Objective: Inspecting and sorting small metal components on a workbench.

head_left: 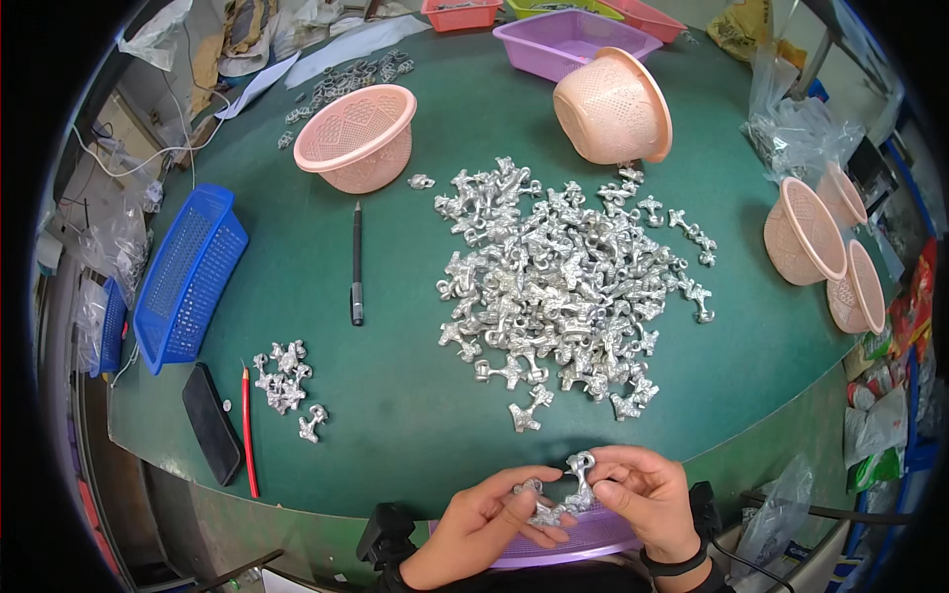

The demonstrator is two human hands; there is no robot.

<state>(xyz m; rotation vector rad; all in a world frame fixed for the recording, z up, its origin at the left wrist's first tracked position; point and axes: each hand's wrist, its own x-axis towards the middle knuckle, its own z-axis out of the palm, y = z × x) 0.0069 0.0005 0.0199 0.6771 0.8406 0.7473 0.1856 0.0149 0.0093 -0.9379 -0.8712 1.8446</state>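
Note:
At the near edge of the table, my left hand (467, 524) is closed around silver metal castings (544, 512) between thumb and fingers; how many is hard to tell. My right hand (654, 502) pinches a silver metal casting (580, 476), held upright beside the left hand's pieces and seeming to touch them. Under both hands lies the rim of a purple basket (593, 550). A big heap of similar knobbly castings (563, 277) spreads over the green table (395, 395) beyond my hands. To the left sits a smaller cluster of castings (282, 376).
A red pencil (248, 435), a black phone (212, 425) and a black pen (357, 267) lie on the left. Around the table stand a blue basket (188, 282), a pink basket (356, 143), a tipped pink basket (608, 109), a purple tray (534, 54) and more pink baskets (791, 237) at right.

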